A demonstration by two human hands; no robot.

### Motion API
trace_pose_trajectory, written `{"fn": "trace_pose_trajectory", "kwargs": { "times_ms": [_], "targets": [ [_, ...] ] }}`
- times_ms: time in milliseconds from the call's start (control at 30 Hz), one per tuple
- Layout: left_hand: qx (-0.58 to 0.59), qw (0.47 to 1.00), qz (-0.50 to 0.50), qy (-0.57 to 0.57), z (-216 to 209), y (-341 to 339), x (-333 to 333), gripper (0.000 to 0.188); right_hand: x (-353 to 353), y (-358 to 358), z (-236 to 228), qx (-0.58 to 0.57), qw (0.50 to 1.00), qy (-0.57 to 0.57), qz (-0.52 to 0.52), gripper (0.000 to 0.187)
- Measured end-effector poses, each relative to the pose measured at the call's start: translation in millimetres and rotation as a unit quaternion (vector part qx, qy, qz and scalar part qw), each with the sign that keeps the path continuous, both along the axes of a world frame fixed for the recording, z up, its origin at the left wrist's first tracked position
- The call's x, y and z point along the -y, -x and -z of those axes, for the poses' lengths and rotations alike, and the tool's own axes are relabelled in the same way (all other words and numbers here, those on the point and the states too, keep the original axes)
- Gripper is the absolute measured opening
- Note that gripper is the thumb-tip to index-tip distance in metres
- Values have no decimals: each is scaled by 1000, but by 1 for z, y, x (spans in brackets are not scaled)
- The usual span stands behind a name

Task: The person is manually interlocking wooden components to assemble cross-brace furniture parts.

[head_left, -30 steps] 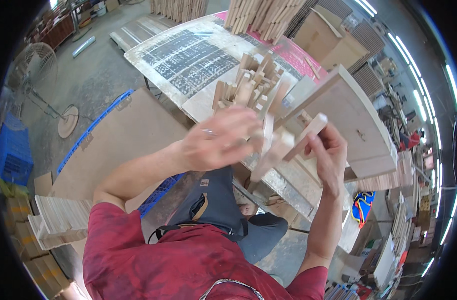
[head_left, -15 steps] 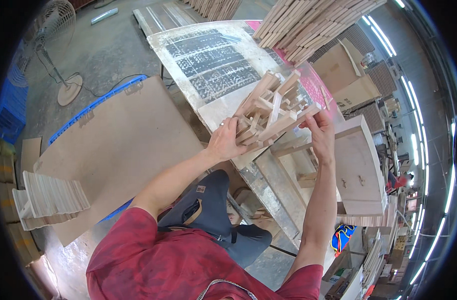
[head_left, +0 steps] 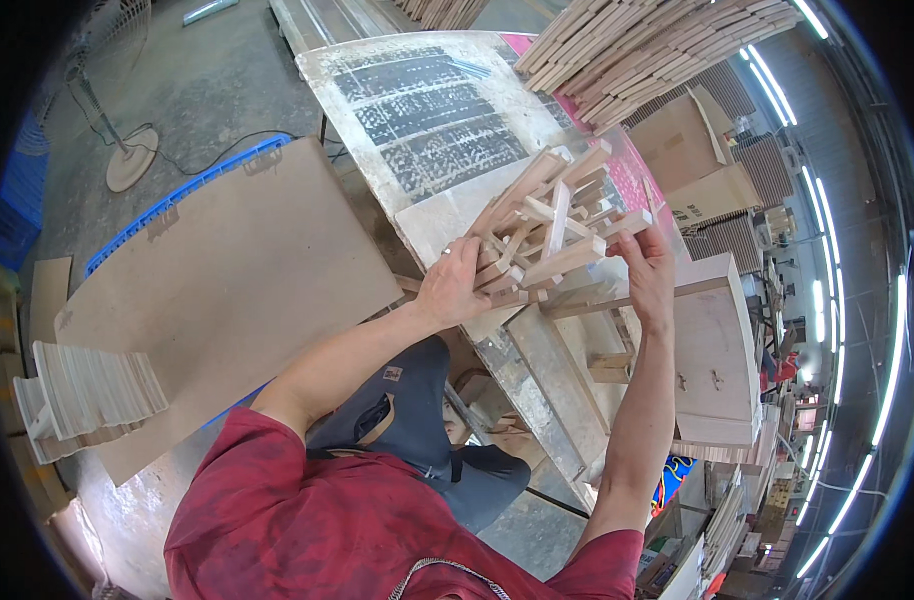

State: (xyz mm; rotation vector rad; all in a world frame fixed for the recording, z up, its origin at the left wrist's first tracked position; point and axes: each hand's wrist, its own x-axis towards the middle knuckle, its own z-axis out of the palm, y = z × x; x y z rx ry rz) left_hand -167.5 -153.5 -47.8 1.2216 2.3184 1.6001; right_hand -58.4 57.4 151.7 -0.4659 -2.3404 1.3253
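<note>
A loose heap of short pale wooden sticks point(head_left: 560, 263) lies crisscrossed at the near end of the worktable point(head_left: 452, 215). My left hand point(head_left: 451, 283) is at the heap's left side, its fingers curled against the sticks there; a ring shows on one finger. On the other side, my right hand point(head_left: 647, 265) pinches the end of one wooden stick point(head_left: 629, 222) between thumb and fingers. That stick slants out over the heap's right edge. The undersides of both grips are hidden.
Tall stacks of wooden strips point(head_left: 627, 60) stand at the table's far end, beside cardboard boxes point(head_left: 692, 150). To the left, a brown board point(head_left: 227, 290) covers a blue crate and bears a stack of thin wood pieces point(head_left: 97, 390). A pedestal fan point(head_left: 132, 160) stands beyond.
The whole view has shifted slightly. Both hands stay at the heap in nearly the same grip, with the right-hand stick moved only a little.
</note>
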Motion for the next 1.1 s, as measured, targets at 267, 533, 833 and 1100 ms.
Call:
{"fn": "trace_pose_trajectory", "kwargs": {
  "times_ms": [267, 533, 833, 1100],
  "targets": [
    [33, 999, 2, 19, -7, -2, -3, 84, 0, 3, 0, -44, 999, 22, -13, 25],
    [66, 997, 8, 27, -7, -5, -3, 83, -6, 2, 22, -36, 997, 62, -4, 23],
    [71, 997, 17, 5, 3, -3, -2, 84, 0, -10, 26, -79, 991, 105, 31, 25],
    [79, 997, 22, -5, 9, 0, -2, 85, 2, -11, 49, 0, 1000, 28, 5, 25]
  ]
}}
